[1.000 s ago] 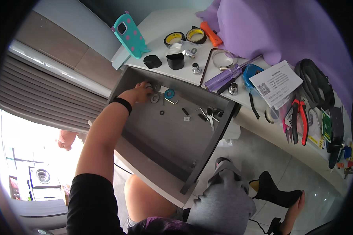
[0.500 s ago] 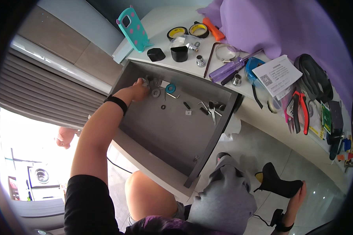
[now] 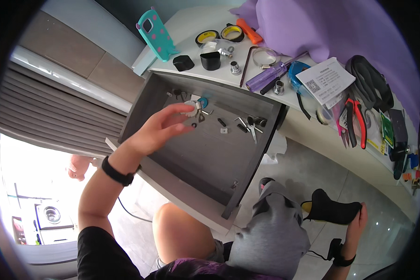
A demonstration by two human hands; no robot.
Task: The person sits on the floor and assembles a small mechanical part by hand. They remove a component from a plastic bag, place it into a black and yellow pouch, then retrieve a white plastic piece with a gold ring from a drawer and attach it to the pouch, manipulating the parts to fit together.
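Note:
My left hand (image 3: 156,132) reaches over the pulled-out grey drawer (image 3: 198,161), thumb and fingers apart. By its fingertips lie a teal ring (image 3: 202,102), hex keys (image 3: 207,112) and a small dark ring (image 3: 194,125); the fingers partly cover this hardware. At lower right, my right hand (image 3: 357,223) is closed at the right end of a black boot-shaped thing (image 3: 333,208), yellow at its other end. Most of the right hand's fingers are hidden behind it.
On the white desktop stand a teal phone case (image 3: 156,35), tape rolls (image 3: 232,33), purple-handled screwdrivers (image 3: 266,78), a printed paper (image 3: 325,80) and red-black pliers (image 3: 355,122). The drawer's right side holds more hex keys and a silver tool (image 3: 253,131). Purple cloth (image 3: 312,28) hangs behind.
My left hand has drawn back from the drawer's far left corner toward me, and its fingers have spread. Loose hardware there has shifted. My right hand stays by the black boot-shaped thing.

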